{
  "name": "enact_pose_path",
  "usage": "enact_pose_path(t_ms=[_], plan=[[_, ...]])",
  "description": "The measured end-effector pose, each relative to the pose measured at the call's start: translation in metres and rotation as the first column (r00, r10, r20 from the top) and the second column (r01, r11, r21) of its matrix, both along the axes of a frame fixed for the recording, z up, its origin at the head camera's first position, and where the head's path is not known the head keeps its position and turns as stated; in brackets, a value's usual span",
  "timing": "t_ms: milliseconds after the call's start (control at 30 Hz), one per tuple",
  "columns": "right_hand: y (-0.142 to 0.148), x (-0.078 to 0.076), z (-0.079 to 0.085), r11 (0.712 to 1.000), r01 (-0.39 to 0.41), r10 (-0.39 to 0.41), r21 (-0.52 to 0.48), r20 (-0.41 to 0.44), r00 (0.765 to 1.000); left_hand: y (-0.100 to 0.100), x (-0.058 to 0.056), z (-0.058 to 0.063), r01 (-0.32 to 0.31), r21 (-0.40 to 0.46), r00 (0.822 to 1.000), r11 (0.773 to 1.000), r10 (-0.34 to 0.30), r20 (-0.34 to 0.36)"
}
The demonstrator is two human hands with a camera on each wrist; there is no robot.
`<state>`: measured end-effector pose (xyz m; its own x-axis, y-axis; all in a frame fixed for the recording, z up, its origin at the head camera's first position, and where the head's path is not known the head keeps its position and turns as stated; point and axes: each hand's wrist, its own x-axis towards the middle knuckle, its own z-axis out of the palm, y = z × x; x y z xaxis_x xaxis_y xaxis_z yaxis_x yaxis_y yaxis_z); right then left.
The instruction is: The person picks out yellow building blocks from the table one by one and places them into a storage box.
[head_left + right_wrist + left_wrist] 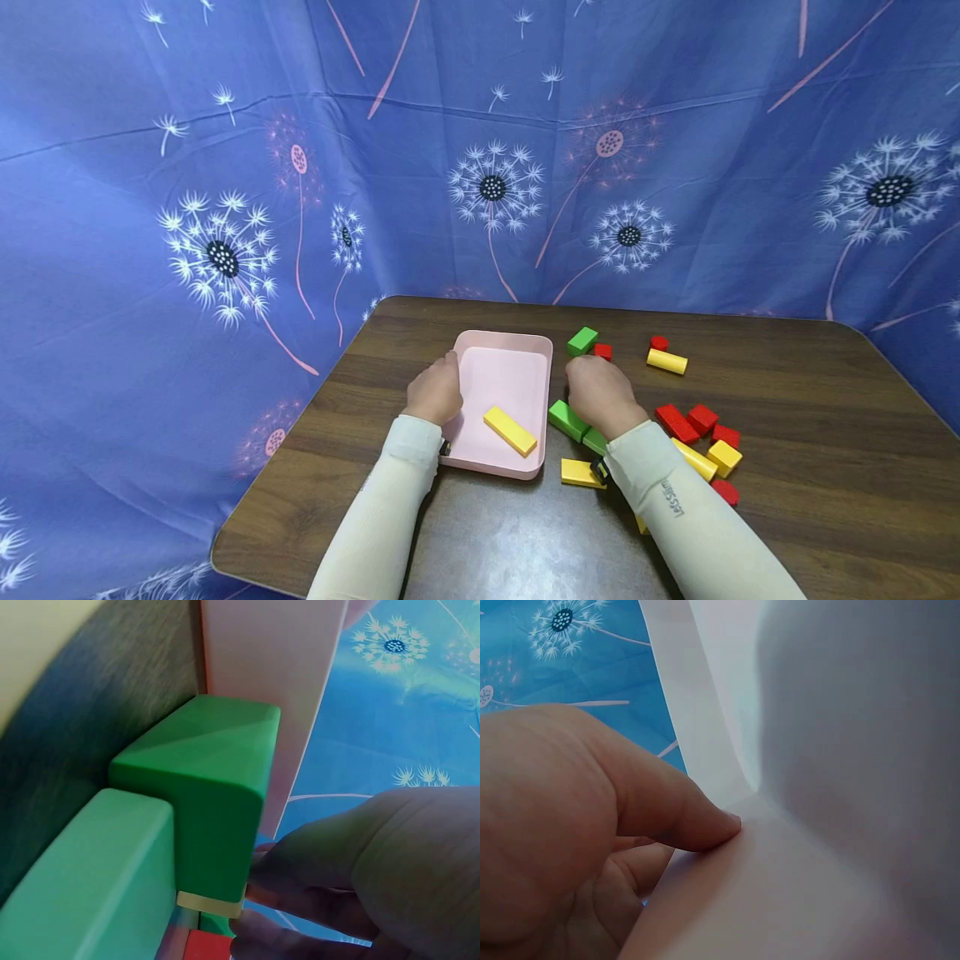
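My left hand [437, 390] grips the left wall of a pink tray [501, 472], its thumb [712, 825] pressed on the inner side of the wall. A yellow rectangular block [510, 431] lies slanted inside the tray. Right of the tray, my right hand [602, 393] reaches down with curled fingers. In the right wrist view its fingertips pinch the end of a yellow block [210, 904], mostly hidden behind a green block [191, 795]. That green block stands close to the tray's right wall, with another green block [90, 877] against it.
Beyond my right hand lie a green block [582, 341] and a red block [602, 352]. A red cylinder [658, 342] and a yellow cylinder [667, 362] sit farther right. Several red and yellow blocks cluster beside my right forearm. A yellow block [579, 472] lies near the right wrist.
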<state>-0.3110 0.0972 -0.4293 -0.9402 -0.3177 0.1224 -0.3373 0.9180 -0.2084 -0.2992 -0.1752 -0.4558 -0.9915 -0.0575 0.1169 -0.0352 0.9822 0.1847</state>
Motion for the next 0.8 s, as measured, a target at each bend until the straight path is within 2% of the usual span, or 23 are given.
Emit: enact_pose_path(t_ms=[233,600,800], plan=[[0.0,-0.003,0.0,1.0,-0.004,0.004,0.003,-0.022,1.0,0.0,0.001,0.0,0.0,0.002,1.0,1.0,0.0,0.005],[0.001,-0.009,0.004,1.0,0.002,-0.002,-0.001,0.018,1.0,0.0,0.001,0.002,-0.012,0.008,0.999,1.0,0.012,0.033],[0.004,-0.011,0.001,1.0,-0.026,0.027,0.009,-0.011,1.0,0.001,0.001,0.002,-0.002,0.005,1.0,1.0,0.002,0.025]])
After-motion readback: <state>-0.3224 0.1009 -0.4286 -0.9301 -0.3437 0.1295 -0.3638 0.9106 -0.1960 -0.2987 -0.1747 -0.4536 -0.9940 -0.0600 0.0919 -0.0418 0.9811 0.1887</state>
